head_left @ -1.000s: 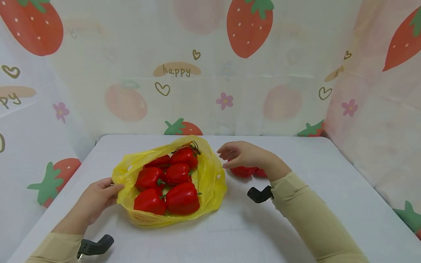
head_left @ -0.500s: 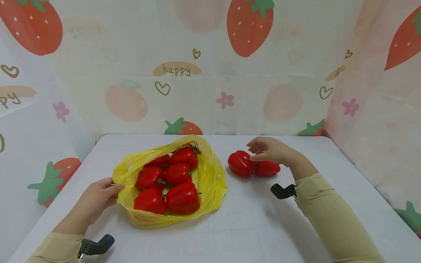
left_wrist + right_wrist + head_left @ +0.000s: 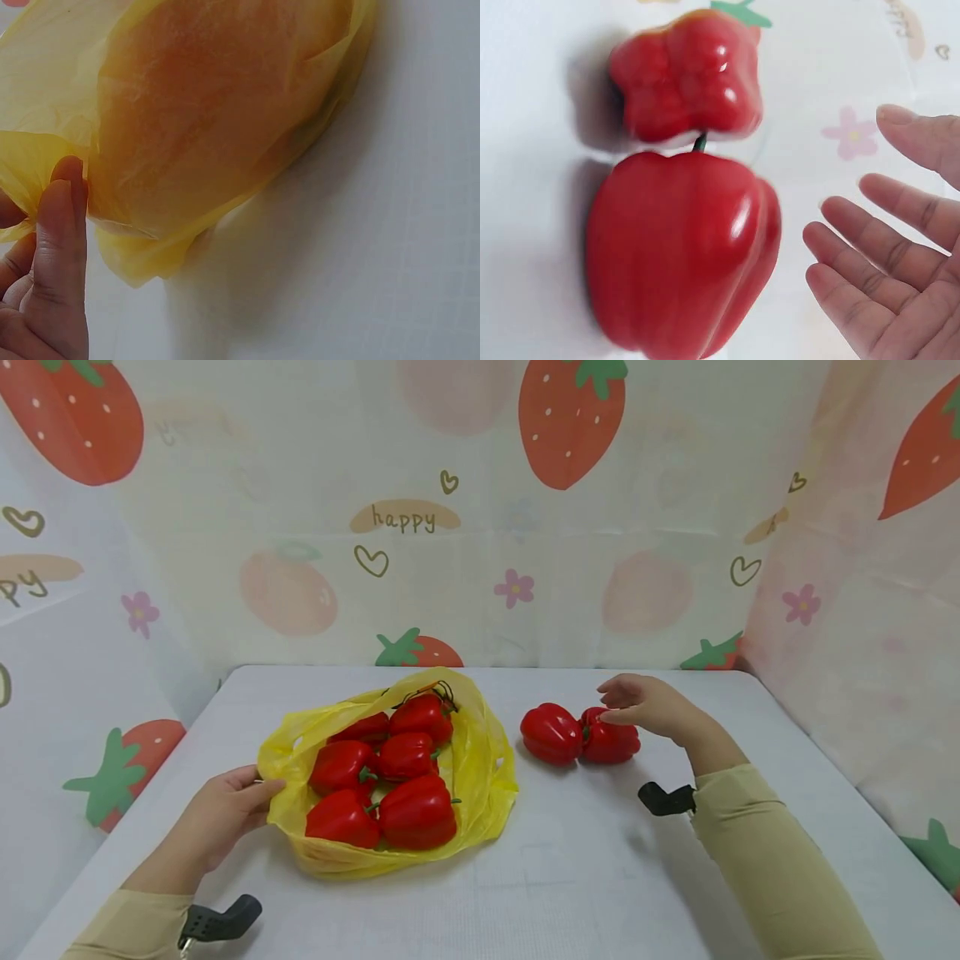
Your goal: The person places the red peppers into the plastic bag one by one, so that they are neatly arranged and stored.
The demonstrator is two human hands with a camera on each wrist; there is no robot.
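A yellow plastic bag (image 3: 480, 810) lies with its mouth toward me, holding several red bell peppers (image 3: 417, 812). My left hand (image 3: 228, 810) pinches the left edge of its rim between thumb and fingers; the left wrist view shows the thin film (image 3: 37, 161) caught there. To the right of the bag, two more peppers rest on the table, a left one (image 3: 551, 734) and a right one (image 3: 611, 739), close together. My right hand (image 3: 660, 710) hovers just above and beside the right pepper, fingers apart and holding nothing; the right wrist view shows a gap between fingertips (image 3: 817, 277) and pepper (image 3: 679, 255).
The white table (image 3: 540, 893) ends at a back edge against a curtain (image 3: 487, 585) printed with strawberries, which also covers both sides. Dark thin ties (image 3: 442, 692) lie at the back of the bag's mouth. A black camera mount sits on each wrist.
My right hand has moved right, from beside the bag to over the right pepper, uncovering the two loose peppers. My left hand and the bag have stayed in place.
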